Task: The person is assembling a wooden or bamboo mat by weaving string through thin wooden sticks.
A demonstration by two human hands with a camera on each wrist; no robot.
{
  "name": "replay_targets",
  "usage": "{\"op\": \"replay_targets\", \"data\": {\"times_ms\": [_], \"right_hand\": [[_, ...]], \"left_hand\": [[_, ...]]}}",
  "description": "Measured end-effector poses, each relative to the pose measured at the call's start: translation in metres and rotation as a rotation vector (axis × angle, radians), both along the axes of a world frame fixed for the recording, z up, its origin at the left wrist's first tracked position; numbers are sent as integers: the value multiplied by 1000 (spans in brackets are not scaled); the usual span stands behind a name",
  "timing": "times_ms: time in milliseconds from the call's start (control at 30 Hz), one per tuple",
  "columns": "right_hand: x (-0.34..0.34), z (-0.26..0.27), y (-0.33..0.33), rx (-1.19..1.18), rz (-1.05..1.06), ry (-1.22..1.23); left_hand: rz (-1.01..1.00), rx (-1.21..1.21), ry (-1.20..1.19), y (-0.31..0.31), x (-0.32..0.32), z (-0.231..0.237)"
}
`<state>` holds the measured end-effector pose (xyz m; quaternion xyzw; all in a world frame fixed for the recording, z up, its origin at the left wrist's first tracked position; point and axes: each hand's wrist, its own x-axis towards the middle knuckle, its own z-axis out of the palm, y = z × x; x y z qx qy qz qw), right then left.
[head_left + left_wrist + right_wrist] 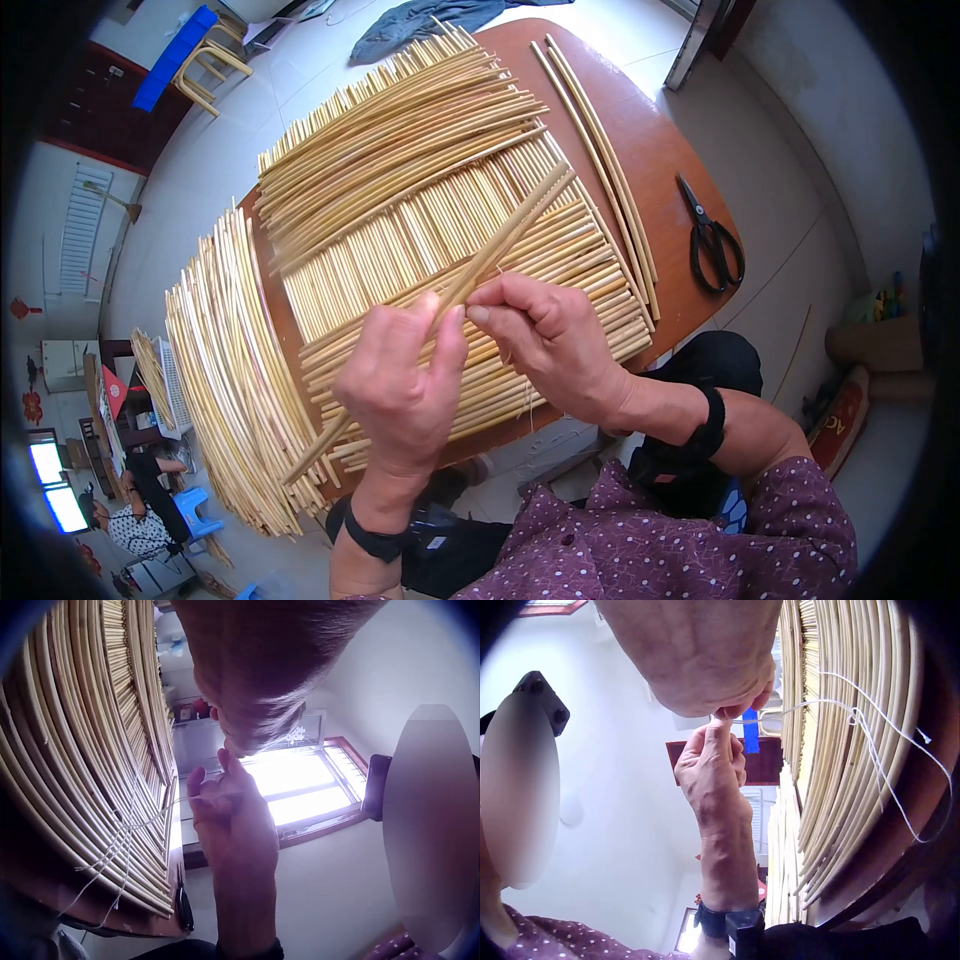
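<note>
A glossy reddish-brown tabletop (650, 130) stands on a pale tiled floor (625, 35). At the upper left of the head view is a dark red door (100, 110); at the lower left, a small blue stool (198, 512) and a bright window (58, 488). A plain pale wall (840, 90) fills the upper right. Daylight glares through a brown-framed window (304, 776) behind, right of centre in the left wrist view.

This place is looking like a home: a dark red door (110, 105) is standing beyond the tiled floor (785, 195), a radiator (82, 230) is hanging on the wall, and red ornaments (34, 405) are decorating it. Sticks (400, 130) and scissors (712, 240) are covering a table (672, 170), lending a workshop touch.
</note>
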<state>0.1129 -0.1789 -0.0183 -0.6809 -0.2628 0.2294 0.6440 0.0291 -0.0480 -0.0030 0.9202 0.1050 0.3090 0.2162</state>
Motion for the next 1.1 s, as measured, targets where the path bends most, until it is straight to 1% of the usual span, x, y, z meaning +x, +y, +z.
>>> {"op": "replay_targets", "data": {"times_ms": [33,67,133,167,233,267,333,467,533,667,733,767,833,933,1033,1100], "right_hand": [[1,0,-1,-2,29,104],[2,0,-1,-2,29,103],[4,-2,-1,62,69,286],[5,-4,0,62,70,283],[6,-11,5,213,101,437],[7,-10,6,214,104,432],[9,-9,7,296,166,413],[6,-3,6,321,176,437],[6,-3,5,414,201,495],[6,3,2,418,181,439],[2,-2,3,339,71,552],[1,-2,5,339,67,553],[-1,-2,9,310,-52,558],[-1,-8,11,274,-78,522],[0,-12,9,223,-60,518],[-1,-11,9,249,-63,531]], "left_hand": [[-10,7,-12,-1,0,-1],[-10,7,-13,-1,0,0],[-13,58,1,-2,0,1],[-12,58,-2,-1,1,2],[12,203,-13,0,1,5],[15,206,-17,1,1,7],[-1,297,-132,3,1,11],[-29,372,-176,6,-6,13],[-39,462,-193,5,-9,18],[-43,452,-207,2,-9,19],[-91,381,-171,0,-6,16],[-94,380,-170,-1,-4,14],[-77,323,-151,-4,-1,8],[-69,282,-93,-8,1,4],[-84,239,-68,-8,2,0],[-85,235,-66,-9,2,-2]]}}
